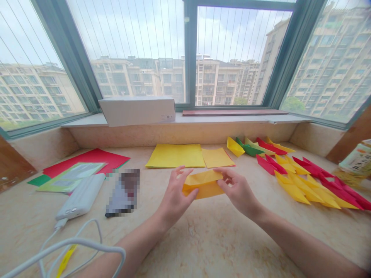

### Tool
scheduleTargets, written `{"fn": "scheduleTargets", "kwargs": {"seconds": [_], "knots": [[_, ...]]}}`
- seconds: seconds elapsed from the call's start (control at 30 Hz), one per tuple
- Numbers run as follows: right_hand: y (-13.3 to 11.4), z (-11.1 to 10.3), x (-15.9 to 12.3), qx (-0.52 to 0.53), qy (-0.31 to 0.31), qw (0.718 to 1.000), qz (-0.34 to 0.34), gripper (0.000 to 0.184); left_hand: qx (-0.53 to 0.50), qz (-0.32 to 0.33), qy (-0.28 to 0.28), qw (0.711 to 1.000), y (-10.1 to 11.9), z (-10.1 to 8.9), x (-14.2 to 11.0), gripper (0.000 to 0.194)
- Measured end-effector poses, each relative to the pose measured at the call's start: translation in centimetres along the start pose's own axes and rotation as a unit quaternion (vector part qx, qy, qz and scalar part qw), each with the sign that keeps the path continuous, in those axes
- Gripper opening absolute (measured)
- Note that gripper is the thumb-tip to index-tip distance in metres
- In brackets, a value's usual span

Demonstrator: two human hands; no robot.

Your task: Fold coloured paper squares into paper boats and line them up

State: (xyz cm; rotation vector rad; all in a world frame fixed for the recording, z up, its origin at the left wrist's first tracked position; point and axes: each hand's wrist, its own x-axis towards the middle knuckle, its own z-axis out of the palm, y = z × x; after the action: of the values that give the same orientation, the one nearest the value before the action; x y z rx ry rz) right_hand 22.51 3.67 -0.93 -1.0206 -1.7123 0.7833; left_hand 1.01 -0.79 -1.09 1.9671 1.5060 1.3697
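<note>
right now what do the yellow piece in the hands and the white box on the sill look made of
Yellow piece: likely matte paper, by its thin folded edges. White box: probably smooth cardboard, from its flat front and straight edges.

My fingers (pixel 190 197) are holding a sheet (pixel 206 188) before the paper stacks (pixel 175 156) — a power bank (pixel 82 197) is lying left on the table (pixel 188 243), paper boats (pixel 292 188) are sitting right, a box (pixel 137 112) is resting behind on the windowsill (pixel 208 119).

Likely home, bay window (pixel 189 58), apartment blocks (pixel 214 79) outside
</note>
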Motion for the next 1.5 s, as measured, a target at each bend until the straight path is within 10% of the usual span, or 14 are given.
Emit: {"fn": "scheduleTargets", "kwargs": {"seconds": [0.33, 0.6, 1.5], "knots": [[-0.1, -0.2, -0.3, -0.053, -0.021, 0.995, -0.079, 0.025, -0.108, -0.043, -0.079, 0.990, 2.3, -0.3, -0.4, 0.029], [-0.1, -0.2, -0.4, -0.050, -0.035, 0.995, -0.082, 0.030, -0.310, -0.187, -0.234, 0.902, 3.0, -0.5, 0.0, 0.040], [0.2, 1.0, -1.2, -0.058, -0.068, 0.991, -0.101, 0.044, -0.325, -0.168, -0.221, 0.904, 2.3, 1.3, -1.3, 0.039]]}}
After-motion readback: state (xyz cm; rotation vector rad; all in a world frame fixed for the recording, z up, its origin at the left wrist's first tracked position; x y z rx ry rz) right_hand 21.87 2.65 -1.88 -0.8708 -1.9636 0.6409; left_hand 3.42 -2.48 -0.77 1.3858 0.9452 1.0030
